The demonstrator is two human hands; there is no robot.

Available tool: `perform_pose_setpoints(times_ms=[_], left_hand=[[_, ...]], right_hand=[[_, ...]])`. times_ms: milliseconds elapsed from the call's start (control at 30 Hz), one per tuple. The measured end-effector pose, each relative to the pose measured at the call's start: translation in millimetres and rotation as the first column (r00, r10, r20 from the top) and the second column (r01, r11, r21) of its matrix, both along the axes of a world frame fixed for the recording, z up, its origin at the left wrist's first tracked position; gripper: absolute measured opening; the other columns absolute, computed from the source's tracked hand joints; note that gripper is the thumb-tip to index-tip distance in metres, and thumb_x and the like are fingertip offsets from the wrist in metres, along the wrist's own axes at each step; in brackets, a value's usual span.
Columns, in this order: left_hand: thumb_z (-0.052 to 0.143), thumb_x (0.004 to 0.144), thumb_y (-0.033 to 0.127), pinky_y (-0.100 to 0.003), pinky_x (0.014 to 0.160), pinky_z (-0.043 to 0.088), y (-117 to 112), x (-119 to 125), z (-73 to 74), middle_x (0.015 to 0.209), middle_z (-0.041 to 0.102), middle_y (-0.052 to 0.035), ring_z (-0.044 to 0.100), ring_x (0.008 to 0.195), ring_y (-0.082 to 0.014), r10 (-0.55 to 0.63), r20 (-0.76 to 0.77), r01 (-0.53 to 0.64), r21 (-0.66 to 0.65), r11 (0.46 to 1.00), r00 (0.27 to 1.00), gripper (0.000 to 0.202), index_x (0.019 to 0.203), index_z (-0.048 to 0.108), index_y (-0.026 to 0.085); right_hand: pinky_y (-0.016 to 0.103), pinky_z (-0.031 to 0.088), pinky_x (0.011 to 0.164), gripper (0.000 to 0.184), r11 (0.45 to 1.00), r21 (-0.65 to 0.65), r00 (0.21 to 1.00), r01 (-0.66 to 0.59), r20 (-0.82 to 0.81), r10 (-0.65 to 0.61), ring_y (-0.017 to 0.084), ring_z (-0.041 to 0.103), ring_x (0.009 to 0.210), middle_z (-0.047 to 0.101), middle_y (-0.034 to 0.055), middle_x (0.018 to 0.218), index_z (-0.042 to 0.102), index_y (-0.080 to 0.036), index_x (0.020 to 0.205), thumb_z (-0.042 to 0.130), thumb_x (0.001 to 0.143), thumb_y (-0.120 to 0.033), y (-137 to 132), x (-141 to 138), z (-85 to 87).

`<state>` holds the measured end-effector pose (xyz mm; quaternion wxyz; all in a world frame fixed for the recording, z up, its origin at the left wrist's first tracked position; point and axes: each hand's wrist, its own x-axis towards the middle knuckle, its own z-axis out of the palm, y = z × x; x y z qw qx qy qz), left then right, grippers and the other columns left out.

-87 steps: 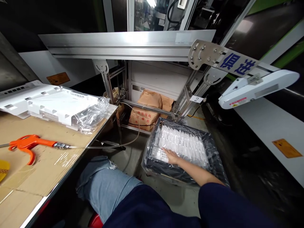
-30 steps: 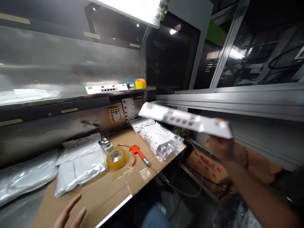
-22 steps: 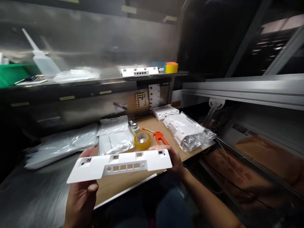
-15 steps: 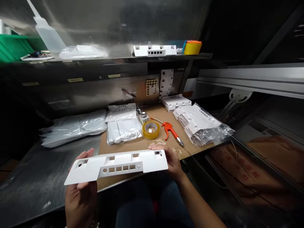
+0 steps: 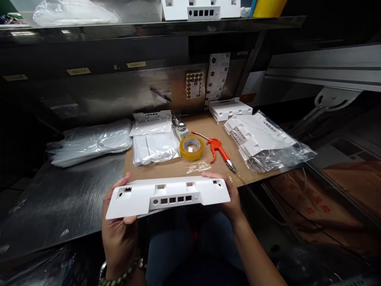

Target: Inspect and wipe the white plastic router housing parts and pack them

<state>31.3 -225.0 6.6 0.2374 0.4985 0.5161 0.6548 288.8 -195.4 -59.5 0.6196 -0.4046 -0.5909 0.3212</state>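
Observation:
I hold a long white plastic panel (image 5: pixel 166 195) with a row of small square cut-outs level in front of me, above my lap and the near edge of the bench. My left hand (image 5: pixel 119 234) grips its left end from below, thumb on the front face. My right hand (image 5: pixel 230 198) is closed round its right end, fingers behind the panel. The panel's face with the cut-outs points toward me.
On the cardboard mat (image 5: pixel 166 169) lie a yellow tape roll (image 5: pixel 191 147), an orange air gun (image 5: pixel 218 149), bagged white parts (image 5: pixel 154 145) and a bagged stack of panels (image 5: pixel 264 141). Clear bags (image 5: pixel 89 141) sit on the steel bench (image 5: pixel 59 198). A shelf (image 5: pixel 149 26) above carries another white panel (image 5: pixel 201 8).
My right hand lifted the white panel from the crate on the floor and swung it over to the bench. My left hand took its left end, and both hands brought it closer.

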Motion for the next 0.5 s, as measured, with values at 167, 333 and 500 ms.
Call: perform_pose_setpoints(times_ms=[167,333,500], left_hand=[[0.074,0.076,0.074,-0.033,0.117,0.04,-0.6,6.2,-1.6,0.15,0.056,-0.0123,0.051,0.138,-0.0308,-0.048,-0.004,0.049,0.014,0.999,0.999,0.084,0.139,0.059,0.021],[0.075,0.076,0.073,-0.034,0.116,0.042,-2.2,10.4,-3.1,0.151,0.055,-0.011,0.05,0.139,-0.0315,-0.06,0.016,0.06,0.013,0.998,0.998,0.081,0.139,0.06,0.023],[0.077,0.074,0.074,-0.026,0.116,0.04,1.6,17.6,-5.6,0.155,0.053,-0.0067,0.043,0.147,-0.0271,-0.083,0.126,0.081,0.018,0.997,0.989,0.081,0.138,0.062,0.026]], right_hand=[[0.045,0.055,0.106,0.033,1.0,-0.022,1.0,0.004,-0.026,-0.005,0.027,0.071,0.119,0.076,0.0018,0.124,0.071,-0.032,0.121,0.071,0.09,-0.02,1.1,4.1,-5.9],[0.046,0.056,0.106,0.034,1.0,-0.001,0.999,-0.011,-0.03,0.011,0.028,0.07,0.121,0.076,0.002,0.125,0.069,-0.033,0.123,0.072,0.091,-0.022,4.0,8.4,-10.5],[0.047,0.054,0.109,0.033,1.0,-0.001,0.997,0.015,-0.071,-0.015,0.028,0.07,0.119,0.076,0.0027,0.123,0.07,-0.032,0.12,0.074,0.089,-0.021,3.8,7.3,-11.6]])
